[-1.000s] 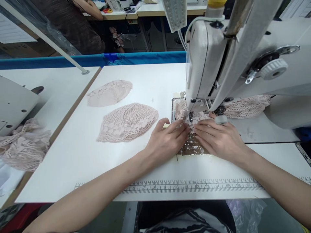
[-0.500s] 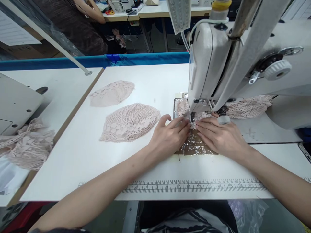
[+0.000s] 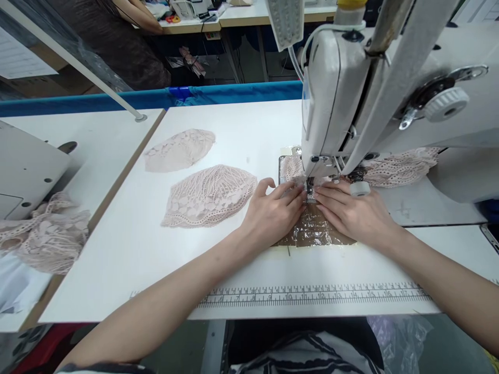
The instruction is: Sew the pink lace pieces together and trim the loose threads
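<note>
At the sewing machine's presser foot (image 3: 310, 188), a pale pink lace piece (image 3: 291, 167) lies under the needle area, mostly hidden by the machine head and my fingers. On the left of the foot, my left hand (image 3: 275, 212) has bent fingers closed down on the lace's near edge. My right hand (image 3: 353, 210) holds the lace from the other side, its fingers close together and the tips by the foot. Brown tape (image 3: 314, 228) covers the bed just below both hands.
Two flat lace cups, one nearer (image 3: 210, 197) and one farther (image 3: 181, 150), lie left of my hands. Gathered lace (image 3: 403, 167) sits behind the right hand. A printed ruler (image 3: 312, 296) runs along the front edge. Bunched lace (image 3: 54, 236) lies far left. Another person's arm (image 3: 138, 15) shows beyond.
The lace edge at the foot has moved away from me, so less of it shows between my fingertips. Both hands stay beside the foot; the whole view has shifted slightly.
</note>
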`<state>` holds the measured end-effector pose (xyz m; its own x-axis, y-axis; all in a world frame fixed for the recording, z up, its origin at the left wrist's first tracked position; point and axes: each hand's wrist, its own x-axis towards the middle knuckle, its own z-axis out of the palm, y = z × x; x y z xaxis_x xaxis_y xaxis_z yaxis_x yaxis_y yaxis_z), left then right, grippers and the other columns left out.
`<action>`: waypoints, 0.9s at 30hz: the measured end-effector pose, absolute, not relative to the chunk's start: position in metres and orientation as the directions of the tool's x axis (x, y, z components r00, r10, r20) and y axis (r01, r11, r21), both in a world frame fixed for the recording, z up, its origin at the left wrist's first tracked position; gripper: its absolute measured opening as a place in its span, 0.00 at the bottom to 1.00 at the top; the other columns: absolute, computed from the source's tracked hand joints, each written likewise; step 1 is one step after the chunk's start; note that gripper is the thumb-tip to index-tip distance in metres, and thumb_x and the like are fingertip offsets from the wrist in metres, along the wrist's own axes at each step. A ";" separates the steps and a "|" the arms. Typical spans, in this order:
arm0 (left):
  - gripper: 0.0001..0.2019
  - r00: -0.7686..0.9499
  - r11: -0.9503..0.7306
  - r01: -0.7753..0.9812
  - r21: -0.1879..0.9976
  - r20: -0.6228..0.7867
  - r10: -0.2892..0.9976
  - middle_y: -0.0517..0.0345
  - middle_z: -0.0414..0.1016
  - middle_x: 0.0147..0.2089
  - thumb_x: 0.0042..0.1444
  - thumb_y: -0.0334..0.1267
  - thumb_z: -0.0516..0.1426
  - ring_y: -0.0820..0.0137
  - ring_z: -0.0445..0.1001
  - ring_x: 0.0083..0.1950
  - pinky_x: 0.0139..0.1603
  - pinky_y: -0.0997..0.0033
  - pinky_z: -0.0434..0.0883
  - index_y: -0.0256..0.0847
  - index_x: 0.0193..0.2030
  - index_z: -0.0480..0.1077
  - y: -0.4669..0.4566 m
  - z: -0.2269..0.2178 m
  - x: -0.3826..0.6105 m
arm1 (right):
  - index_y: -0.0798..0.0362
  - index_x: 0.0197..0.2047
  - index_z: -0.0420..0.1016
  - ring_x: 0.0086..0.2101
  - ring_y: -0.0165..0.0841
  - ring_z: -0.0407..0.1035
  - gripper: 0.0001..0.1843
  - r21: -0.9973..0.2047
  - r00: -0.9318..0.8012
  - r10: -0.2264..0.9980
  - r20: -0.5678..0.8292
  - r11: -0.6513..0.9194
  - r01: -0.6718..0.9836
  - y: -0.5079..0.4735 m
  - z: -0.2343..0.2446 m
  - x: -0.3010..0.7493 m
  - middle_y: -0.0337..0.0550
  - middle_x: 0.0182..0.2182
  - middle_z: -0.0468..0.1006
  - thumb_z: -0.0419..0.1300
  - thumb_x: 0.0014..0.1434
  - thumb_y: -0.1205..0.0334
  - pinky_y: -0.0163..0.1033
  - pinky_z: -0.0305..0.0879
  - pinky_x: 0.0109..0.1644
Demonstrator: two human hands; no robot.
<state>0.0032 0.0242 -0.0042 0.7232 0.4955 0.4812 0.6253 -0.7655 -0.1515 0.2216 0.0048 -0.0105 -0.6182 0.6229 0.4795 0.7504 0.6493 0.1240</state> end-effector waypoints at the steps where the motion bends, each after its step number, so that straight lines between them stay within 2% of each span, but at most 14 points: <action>1: 0.12 0.724 -0.767 0.624 -0.149 0.482 0.495 0.52 0.78 0.52 0.66 0.33 0.51 0.64 0.75 0.53 0.51 0.57 0.61 0.36 0.50 0.74 0.024 -0.004 0.003 | 0.59 0.50 0.77 0.45 0.39 0.73 0.15 0.125 -0.620 0.622 0.479 0.651 0.749 0.005 -0.011 0.222 0.48 0.44 0.81 0.54 0.65 0.64 0.47 0.67 0.51; 6: 0.12 0.727 -0.776 0.615 -0.137 0.480 0.491 0.51 0.78 0.53 0.66 0.33 0.51 0.64 0.75 0.54 0.53 0.56 0.62 0.35 0.51 0.73 0.024 -0.006 0.002 | 0.60 0.51 0.76 0.47 0.39 0.72 0.16 0.132 -0.624 0.628 0.464 0.648 0.750 0.004 -0.009 0.223 0.49 0.46 0.80 0.53 0.66 0.65 0.47 0.65 0.53; 14: 0.15 0.707 -0.757 0.647 -0.093 0.443 0.550 0.48 0.73 0.58 0.66 0.38 0.52 0.62 0.72 0.60 0.62 0.54 0.62 0.33 0.54 0.70 0.025 -0.005 0.001 | 0.59 0.50 0.77 0.46 0.38 0.73 0.16 0.151 -0.622 0.641 0.449 0.632 0.760 0.004 -0.006 0.221 0.48 0.41 0.82 0.52 0.67 0.63 0.49 0.59 0.59; 20: 0.15 0.705 -0.748 0.656 -0.100 0.436 0.560 0.49 0.75 0.56 0.66 0.39 0.52 0.62 0.73 0.59 0.63 0.53 0.62 0.33 0.54 0.71 0.024 -0.004 -0.001 | 0.58 0.50 0.78 0.43 0.37 0.73 0.16 0.156 -0.619 0.652 0.438 0.623 0.767 0.003 -0.006 0.222 0.45 0.44 0.82 0.51 0.67 0.63 0.49 0.55 0.63; 27: 0.16 0.706 -0.744 0.660 -0.105 0.425 0.566 0.49 0.75 0.57 0.66 0.39 0.52 0.62 0.72 0.59 0.64 0.52 0.61 0.34 0.55 0.70 0.024 -0.005 -0.001 | 0.56 0.49 0.79 0.40 0.37 0.74 0.16 0.170 -0.628 0.644 0.437 0.627 0.761 0.004 -0.005 0.222 0.44 0.44 0.82 0.50 0.68 0.63 0.50 0.57 0.62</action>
<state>-0.0014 0.0238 -0.0051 0.7059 0.5663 0.4255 0.6601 -0.7437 -0.1052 0.2219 0.0040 -0.0048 -0.6280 0.6440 0.4369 0.7606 0.6267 0.1695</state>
